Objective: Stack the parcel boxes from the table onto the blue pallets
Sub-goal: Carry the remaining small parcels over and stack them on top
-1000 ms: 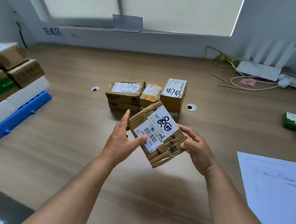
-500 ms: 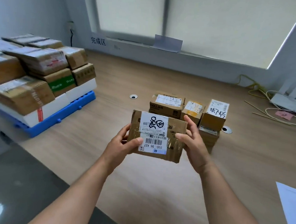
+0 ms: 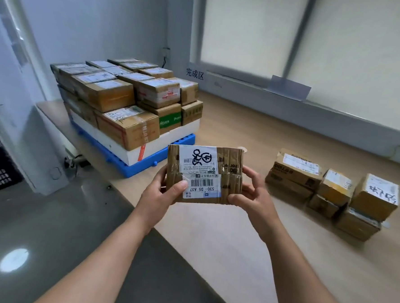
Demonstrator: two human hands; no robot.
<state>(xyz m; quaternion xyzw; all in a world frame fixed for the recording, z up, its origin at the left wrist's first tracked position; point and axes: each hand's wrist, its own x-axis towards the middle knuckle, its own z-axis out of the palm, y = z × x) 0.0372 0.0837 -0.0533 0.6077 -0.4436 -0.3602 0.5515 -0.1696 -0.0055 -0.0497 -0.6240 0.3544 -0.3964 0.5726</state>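
Gripping hands: left hand [image 3: 160, 195] and right hand [image 3: 255, 199] clasp opposite sides of the taped brown cardboard parcel [image 3: 204, 172].
Blue plastic pallet [image 3: 144, 165]: on the pale wooden tabletop [image 3: 236, 238], loaded with stacked cardboard boxes [image 3: 130, 95].

The wood-grain bench [image 3: 212, 241] stretches ahead of me to the wall under the window. At its far left end sits a blue pallet [image 3: 146, 164] with a white slab [image 3: 181, 130] on it and stacked parcel boxes [image 3: 111, 94] above that. To my right a cluster of parcel boxes [image 3: 322, 205] rests straight on the wood, packed touching and two high. On top are a flat labelled box [image 3: 296, 172], a small yellowish box [image 3: 336, 186] and a handwritten box [image 3: 376, 199]. Pallet and cluster lie well apart.
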